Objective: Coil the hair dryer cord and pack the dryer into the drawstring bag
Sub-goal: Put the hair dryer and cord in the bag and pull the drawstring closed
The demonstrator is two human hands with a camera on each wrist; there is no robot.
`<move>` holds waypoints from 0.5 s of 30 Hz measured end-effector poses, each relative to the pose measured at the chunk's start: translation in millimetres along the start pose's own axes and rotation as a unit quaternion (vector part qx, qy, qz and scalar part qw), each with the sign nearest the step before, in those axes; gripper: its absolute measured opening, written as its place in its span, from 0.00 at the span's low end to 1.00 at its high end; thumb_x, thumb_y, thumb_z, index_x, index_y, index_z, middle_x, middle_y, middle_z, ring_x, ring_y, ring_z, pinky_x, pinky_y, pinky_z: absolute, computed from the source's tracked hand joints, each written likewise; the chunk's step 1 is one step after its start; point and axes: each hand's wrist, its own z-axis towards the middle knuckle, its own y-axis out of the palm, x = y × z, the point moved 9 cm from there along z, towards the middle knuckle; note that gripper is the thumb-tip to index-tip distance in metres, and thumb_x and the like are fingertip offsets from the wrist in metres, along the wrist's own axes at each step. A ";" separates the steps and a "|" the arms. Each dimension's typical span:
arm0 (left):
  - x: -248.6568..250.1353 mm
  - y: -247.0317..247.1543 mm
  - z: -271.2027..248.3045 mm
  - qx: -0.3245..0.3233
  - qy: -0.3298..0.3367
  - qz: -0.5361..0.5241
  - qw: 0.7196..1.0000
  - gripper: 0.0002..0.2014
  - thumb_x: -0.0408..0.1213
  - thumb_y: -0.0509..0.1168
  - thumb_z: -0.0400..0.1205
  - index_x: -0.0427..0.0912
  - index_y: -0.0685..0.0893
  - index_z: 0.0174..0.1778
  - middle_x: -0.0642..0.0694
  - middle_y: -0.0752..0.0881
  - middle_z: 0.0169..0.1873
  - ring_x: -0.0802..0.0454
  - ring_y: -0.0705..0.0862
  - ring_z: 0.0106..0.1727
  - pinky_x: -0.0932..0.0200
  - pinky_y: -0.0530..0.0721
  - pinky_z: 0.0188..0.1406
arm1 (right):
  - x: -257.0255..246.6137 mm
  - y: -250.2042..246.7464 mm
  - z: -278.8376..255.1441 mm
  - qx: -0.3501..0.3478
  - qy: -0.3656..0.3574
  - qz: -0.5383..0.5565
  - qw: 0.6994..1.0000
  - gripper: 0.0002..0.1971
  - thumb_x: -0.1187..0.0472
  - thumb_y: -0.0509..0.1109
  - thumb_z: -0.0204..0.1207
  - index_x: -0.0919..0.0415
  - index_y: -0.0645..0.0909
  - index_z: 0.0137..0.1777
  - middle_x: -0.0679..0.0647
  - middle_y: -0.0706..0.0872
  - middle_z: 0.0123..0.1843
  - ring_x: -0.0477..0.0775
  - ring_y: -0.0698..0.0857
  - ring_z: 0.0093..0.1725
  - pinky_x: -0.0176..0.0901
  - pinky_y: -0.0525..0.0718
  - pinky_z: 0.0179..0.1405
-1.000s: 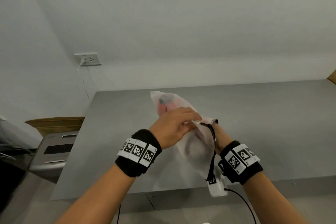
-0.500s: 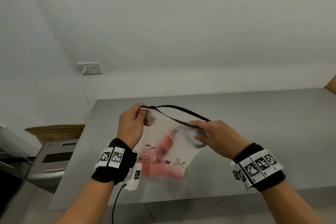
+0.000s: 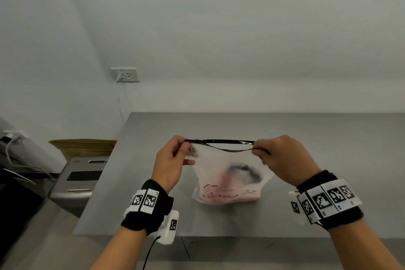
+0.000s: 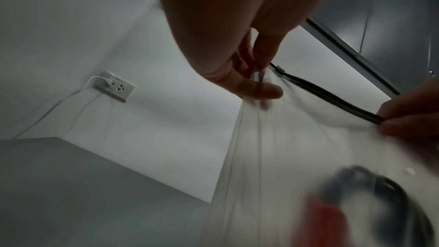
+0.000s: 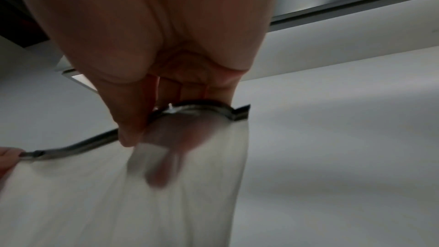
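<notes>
A translucent white bag (image 3: 221,190) hangs between my hands over the grey table (image 3: 328,151), its bottom near the surface. The pink and dark hair dryer (image 3: 241,174) shows blurred through it. A black strip (image 3: 221,141) runs along the bag's mouth. My left hand (image 3: 185,146) pinches the strip's left end and my right hand (image 3: 257,148) pinches its right end. In the left wrist view the left hand (image 4: 256,76) pinches the bag's corner, with the strip (image 4: 327,99) leading away. The right wrist view shows the right hand (image 5: 140,134) gripping the strip (image 5: 202,108).
A wall outlet (image 3: 126,74) with a white cable plugged in sits behind the table's left corner. A cardboard box (image 3: 85,147) and a grey machine (image 3: 81,177) stand left of the table. The table's front edge (image 3: 241,237) runs just under my wrists.
My hands have moved apart from a bunched hold at the bag's neck. The black strip is now stretched level between them, and the bag hangs flat with its printed side towards me.
</notes>
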 end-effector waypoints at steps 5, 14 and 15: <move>-5.7 2.3 -2.2 0.011 -0.008 -0.040 0.999 0.07 0.27 0.60 0.89 0.35 0.83 0.49 0.37 0.84 0.40 0.50 0.88 0.42 0.51 0.92 0.51 | -19.3 -18.3 4.3 0.079 -0.024 0.015 0.996 0.11 0.49 0.65 0.83 0.50 0.87 0.48 0.45 0.87 0.38 0.54 0.86 0.37 0.44 0.80 0.34; 1.8 10.6 -4.4 0.004 0.021 -0.031 0.999 0.05 0.29 0.62 0.89 0.40 0.83 0.51 0.37 0.89 0.41 0.45 0.90 0.44 0.50 0.92 0.51 | -120.1 39.3 42.0 -0.046 -0.091 0.052 0.993 0.16 0.45 0.57 0.87 0.54 0.78 0.63 0.51 0.86 0.55 0.58 0.86 0.53 0.53 0.79 0.47; 2.5 10.2 -4.6 0.007 0.023 -0.025 0.999 0.05 0.30 0.62 0.89 0.40 0.83 0.51 0.35 0.89 0.42 0.42 0.91 0.45 0.49 0.92 0.52 | -124.4 41.6 45.4 -0.046 -0.084 0.057 0.994 0.14 0.47 0.56 0.88 0.55 0.77 0.60 0.52 0.86 0.52 0.59 0.86 0.49 0.50 0.76 0.41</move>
